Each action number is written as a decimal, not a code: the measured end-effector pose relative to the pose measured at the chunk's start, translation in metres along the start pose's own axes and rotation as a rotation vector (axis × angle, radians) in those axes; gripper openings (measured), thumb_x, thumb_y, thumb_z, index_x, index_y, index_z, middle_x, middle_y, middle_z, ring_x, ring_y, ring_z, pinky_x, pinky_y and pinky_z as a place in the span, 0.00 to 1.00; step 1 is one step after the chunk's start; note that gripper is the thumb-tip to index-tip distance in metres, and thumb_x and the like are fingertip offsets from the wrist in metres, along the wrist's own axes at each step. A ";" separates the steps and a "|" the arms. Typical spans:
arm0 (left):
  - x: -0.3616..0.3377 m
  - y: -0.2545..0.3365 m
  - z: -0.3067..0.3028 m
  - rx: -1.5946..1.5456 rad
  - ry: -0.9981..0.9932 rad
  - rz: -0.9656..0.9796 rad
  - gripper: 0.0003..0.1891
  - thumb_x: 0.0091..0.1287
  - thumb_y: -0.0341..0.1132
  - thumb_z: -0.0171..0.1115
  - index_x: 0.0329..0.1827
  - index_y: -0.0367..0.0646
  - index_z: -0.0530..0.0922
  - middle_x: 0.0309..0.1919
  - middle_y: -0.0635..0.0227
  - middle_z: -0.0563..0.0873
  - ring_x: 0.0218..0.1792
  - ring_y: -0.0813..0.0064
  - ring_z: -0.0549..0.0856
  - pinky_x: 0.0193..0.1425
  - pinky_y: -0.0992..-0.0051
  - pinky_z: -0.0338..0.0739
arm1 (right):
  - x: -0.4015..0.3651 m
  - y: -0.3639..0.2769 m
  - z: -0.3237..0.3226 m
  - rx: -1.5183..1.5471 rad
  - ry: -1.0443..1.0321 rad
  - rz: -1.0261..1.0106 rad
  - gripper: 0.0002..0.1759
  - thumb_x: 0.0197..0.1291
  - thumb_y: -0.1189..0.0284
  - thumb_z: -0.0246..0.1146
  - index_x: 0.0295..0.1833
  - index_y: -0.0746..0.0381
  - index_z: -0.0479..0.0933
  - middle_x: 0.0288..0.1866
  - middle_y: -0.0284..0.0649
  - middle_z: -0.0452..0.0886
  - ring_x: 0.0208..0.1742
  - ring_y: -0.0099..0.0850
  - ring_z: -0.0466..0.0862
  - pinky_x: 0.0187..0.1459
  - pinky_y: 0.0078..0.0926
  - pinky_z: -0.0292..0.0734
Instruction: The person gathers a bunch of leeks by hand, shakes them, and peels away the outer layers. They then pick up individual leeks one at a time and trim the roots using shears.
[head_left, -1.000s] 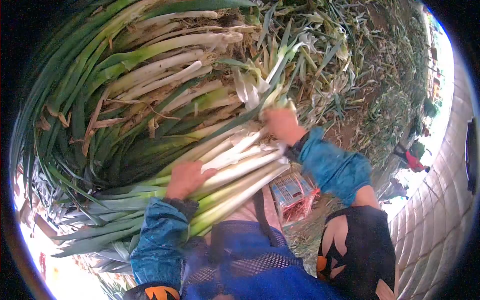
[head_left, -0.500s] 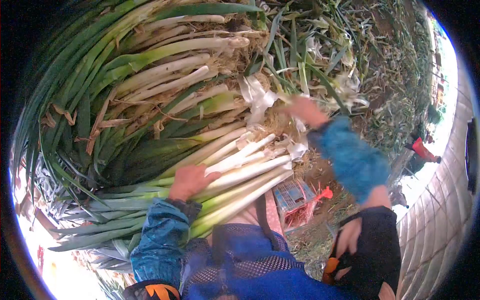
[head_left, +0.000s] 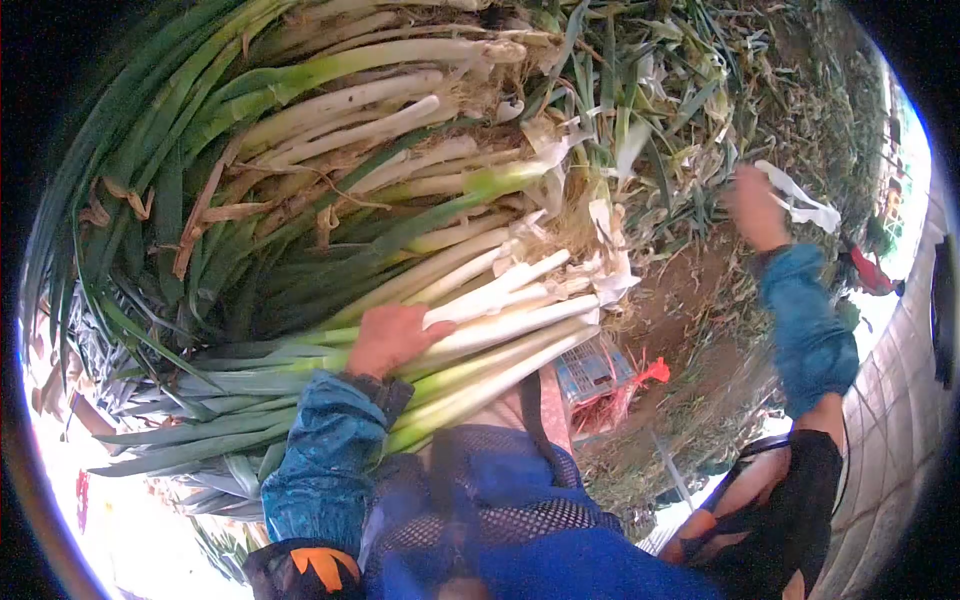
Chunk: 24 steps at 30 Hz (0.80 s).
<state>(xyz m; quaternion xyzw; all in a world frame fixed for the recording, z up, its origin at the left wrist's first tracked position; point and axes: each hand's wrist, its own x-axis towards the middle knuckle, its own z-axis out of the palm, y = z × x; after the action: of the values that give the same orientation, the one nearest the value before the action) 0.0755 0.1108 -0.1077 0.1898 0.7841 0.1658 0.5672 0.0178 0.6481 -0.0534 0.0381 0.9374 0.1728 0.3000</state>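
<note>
My left hand (head_left: 395, 338) is closed around the white stalks of several leeks (head_left: 500, 328) lying across my lap, their green leaves (head_left: 240, 425) running off to the left. Loose white skin hangs by their root ends. Out to the right, over the littered ground, is my right hand (head_left: 757, 208), smeared by motion. A strip of white peel (head_left: 805, 205) is beside its fingertips; whether the fingers hold it cannot be made out.
A large heap of leeks (head_left: 350, 110) lies ahead and left, roots pointing right. Leaf scraps (head_left: 690, 90) cover the soil beyond. Near my knees is a blue crate-like box (head_left: 595, 375) with red plastic strands (head_left: 640, 375). Pale sheeting (head_left: 890, 420) stands at the right.
My right hand has swung right, away from the root ends of the leeks, and a strip of white peel now shows beside it. My left hand keeps its hold on the stalks.
</note>
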 end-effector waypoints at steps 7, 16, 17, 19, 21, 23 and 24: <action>-0.001 0.001 -0.002 0.013 -0.031 -0.018 0.31 0.59 0.66 0.49 0.35 0.43 0.81 0.31 0.52 0.83 0.36 0.51 0.82 0.40 0.56 0.74 | -0.016 -0.272 0.023 0.355 -0.199 -0.560 0.13 0.50 0.61 0.58 0.28 0.60 0.79 0.28 0.47 0.80 0.33 0.45 0.83 0.33 0.44 0.77; -0.010 0.000 0.006 -0.068 0.126 0.029 0.30 0.58 0.65 0.51 0.31 0.43 0.81 0.29 0.52 0.83 0.33 0.50 0.81 0.38 0.55 0.73 | 0.027 -0.070 0.038 -0.147 -0.033 -0.141 0.07 0.54 0.69 0.57 0.36 0.58 0.77 0.30 0.42 0.79 0.32 0.40 0.82 0.31 0.40 0.76; -0.009 0.001 0.007 -0.072 0.121 0.045 0.30 0.57 0.65 0.52 0.31 0.43 0.81 0.29 0.52 0.83 0.33 0.50 0.81 0.37 0.56 0.73 | 0.027 -0.063 0.027 -0.162 0.056 -0.123 0.08 0.54 0.70 0.57 0.39 0.60 0.76 0.31 0.43 0.79 0.34 0.41 0.82 0.32 0.41 0.76; -0.010 -0.001 0.006 -0.071 0.119 0.057 0.31 0.57 0.65 0.52 0.30 0.42 0.81 0.28 0.52 0.83 0.31 0.50 0.81 0.35 0.56 0.73 | 0.011 -0.122 -0.015 0.206 0.174 -0.413 0.12 0.53 0.74 0.56 0.44 0.61 0.74 0.35 0.46 0.79 0.38 0.44 0.81 0.36 0.42 0.76; -0.013 0.002 -0.003 -0.085 0.117 0.045 0.31 0.57 0.66 0.51 0.30 0.42 0.81 0.27 0.52 0.83 0.31 0.50 0.81 0.35 0.56 0.73 | -0.002 -0.198 -0.001 0.347 0.066 -0.599 0.14 0.49 0.75 0.60 0.45 0.60 0.75 0.37 0.46 0.78 0.40 0.44 0.79 0.42 0.39 0.74; -0.015 0.003 -0.004 -0.085 0.122 0.052 0.31 0.57 0.66 0.51 0.29 0.42 0.81 0.26 0.52 0.82 0.31 0.50 0.81 0.35 0.57 0.73 | -0.018 -0.267 0.028 0.368 0.137 -0.834 0.16 0.47 0.67 0.59 0.42 0.61 0.74 0.37 0.42 0.77 0.40 0.42 0.78 0.42 0.41 0.72; -0.015 0.002 -0.003 -0.080 0.133 0.063 0.31 0.57 0.66 0.51 0.29 0.41 0.81 0.26 0.52 0.82 0.31 0.50 0.81 0.35 0.57 0.73 | -0.029 -0.289 0.030 0.254 0.144 -0.872 0.18 0.49 0.63 0.60 0.44 0.61 0.74 0.37 0.41 0.77 0.40 0.40 0.77 0.43 0.39 0.72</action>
<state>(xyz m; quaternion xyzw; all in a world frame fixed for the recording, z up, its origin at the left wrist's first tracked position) 0.0774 0.1051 -0.0932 0.1801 0.8063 0.2270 0.5157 0.0682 0.3807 -0.1605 -0.3356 0.8981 -0.0837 0.2717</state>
